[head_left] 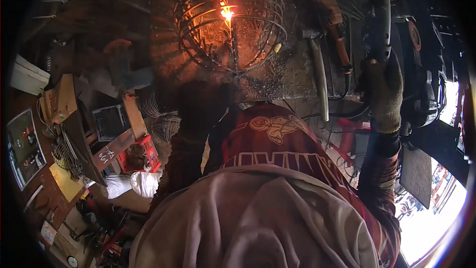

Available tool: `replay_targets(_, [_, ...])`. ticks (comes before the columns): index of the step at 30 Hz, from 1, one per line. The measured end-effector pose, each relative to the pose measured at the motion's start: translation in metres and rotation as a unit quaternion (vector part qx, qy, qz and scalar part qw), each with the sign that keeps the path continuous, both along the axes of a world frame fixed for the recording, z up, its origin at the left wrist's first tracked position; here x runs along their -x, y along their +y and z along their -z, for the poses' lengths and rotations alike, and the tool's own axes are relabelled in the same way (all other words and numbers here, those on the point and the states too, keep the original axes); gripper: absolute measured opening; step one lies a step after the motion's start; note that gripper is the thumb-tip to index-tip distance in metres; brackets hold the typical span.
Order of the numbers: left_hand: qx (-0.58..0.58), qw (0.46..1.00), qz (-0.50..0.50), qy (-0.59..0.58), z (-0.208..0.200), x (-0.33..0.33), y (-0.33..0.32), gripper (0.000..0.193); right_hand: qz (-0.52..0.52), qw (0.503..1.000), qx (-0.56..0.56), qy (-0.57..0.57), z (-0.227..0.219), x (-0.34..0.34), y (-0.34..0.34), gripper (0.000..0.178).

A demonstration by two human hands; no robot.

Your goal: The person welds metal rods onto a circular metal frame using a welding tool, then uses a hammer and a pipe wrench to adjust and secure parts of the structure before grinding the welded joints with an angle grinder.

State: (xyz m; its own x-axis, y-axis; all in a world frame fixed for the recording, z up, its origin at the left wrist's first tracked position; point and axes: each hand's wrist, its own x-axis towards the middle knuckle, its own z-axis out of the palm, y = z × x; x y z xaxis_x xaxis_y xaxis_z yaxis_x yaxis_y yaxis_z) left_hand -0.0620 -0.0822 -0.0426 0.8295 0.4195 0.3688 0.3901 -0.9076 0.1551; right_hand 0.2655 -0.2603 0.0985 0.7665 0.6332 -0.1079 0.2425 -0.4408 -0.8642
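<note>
On the dark bench ahead stands a round cage of bent metal rods (182, 32). Inside it burns a bright orange-white glow (226, 14), lighting the rods and the bench top below. My left hand (201, 101) is a dark shape in deep shadow at the near edge of the bench, close below the cage; its fingers cannot be made out. On the right, my right hand (387, 92) wears a pale knitted glove. It is closed round the lower end of a long grey metal bar with holes (381, 17), which points away from me.
Between cage and right hand lie a hammer with a metal tube handle (320, 79) and an orange-brown tool (339, 44). Dark cables (342, 115) run along the bench's near edge. Lower left are a red crate (154, 153), a white sack (145, 183) and wooden boards (135, 114).
</note>
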Motion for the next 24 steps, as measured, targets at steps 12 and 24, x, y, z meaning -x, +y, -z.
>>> replay_targets(12, [0.067,0.992,-0.08,-0.077,0.011,0.004,-0.002,0.032,-0.011,1.0,-0.023,0.008,0.005,0.001,-0.001,0.031])
replay_targets(24, [-0.065,0.997,-0.027,-0.019,-0.01,-0.003,-0.004,0.014,-0.084,0.983,0.007,-0.165,0.015,-0.011,-0.007,0.026])
